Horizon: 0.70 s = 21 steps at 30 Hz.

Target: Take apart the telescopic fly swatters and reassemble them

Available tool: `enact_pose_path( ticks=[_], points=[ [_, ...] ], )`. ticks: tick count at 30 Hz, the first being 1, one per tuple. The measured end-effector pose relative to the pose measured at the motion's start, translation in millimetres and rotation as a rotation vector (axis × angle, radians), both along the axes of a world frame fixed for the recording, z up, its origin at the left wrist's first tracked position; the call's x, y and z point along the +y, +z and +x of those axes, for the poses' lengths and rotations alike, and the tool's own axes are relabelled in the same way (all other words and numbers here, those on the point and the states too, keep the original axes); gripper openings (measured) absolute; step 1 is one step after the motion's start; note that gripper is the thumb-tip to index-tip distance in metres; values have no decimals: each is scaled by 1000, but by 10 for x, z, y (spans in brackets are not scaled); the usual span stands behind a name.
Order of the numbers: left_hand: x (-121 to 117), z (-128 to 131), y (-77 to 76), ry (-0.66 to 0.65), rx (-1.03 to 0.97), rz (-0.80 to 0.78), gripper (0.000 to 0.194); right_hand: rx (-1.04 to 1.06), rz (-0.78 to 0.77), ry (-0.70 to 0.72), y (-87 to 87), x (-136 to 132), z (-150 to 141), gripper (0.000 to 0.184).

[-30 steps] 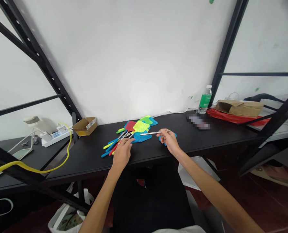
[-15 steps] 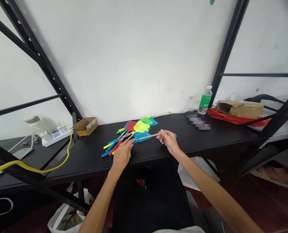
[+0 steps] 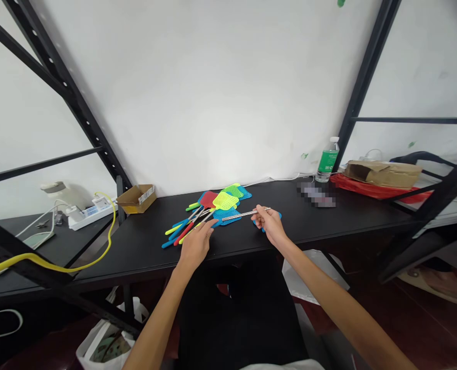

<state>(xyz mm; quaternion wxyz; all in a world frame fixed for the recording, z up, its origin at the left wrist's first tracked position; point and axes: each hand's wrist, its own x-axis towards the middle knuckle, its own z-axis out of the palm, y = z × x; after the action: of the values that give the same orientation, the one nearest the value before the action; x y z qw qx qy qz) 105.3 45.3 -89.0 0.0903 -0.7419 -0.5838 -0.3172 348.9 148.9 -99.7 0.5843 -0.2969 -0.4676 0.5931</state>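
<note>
Between my two hands lies a blue fly swatter with a thin metal rod (image 3: 238, 215). My left hand (image 3: 195, 245) is closed round its blue handle, most of which is hidden by the fingers. My right hand (image 3: 269, 224) pinches the rod near the swatter's head, whose blue edges show around and below the fingers. Beside my left hand is a loose pile of fly swatters, with a yellow head (image 3: 226, 201), a red head (image 3: 208, 199), a green head (image 3: 233, 191) and a blue head (image 3: 228, 216). Their coloured handles (image 3: 173, 240) point left toward the front edge.
An open cardboard box (image 3: 136, 199) stands left on the black table (image 3: 136, 241). A water bottle (image 3: 327, 160) stands back right, near a blurred item (image 3: 316, 195). A yellow cable (image 3: 110, 231) and power strip (image 3: 93, 215) lie left; a brown paper package (image 3: 384, 173) lies right.
The view has shifted very slightly. Both hands keep their holds on the blue fly swatter, and the pile is unchanged.
</note>
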Motion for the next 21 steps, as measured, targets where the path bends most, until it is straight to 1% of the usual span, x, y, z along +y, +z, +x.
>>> enact_pose_path(
  ticks=[9, 15, 21],
  points=[
    [-42, -4, 19, -62, -48, -61, 42, 27, 15, 10, -6, -12, -6, 39],
    [-43, -8, 22, -61, -12, -68, 43, 12, 15, -1, -1, -21, -5, 39],
    [-25, -6, -17, -59, 58, -42, 40, -3, 28, -6, -9, -20, -6, 39]
  ],
)
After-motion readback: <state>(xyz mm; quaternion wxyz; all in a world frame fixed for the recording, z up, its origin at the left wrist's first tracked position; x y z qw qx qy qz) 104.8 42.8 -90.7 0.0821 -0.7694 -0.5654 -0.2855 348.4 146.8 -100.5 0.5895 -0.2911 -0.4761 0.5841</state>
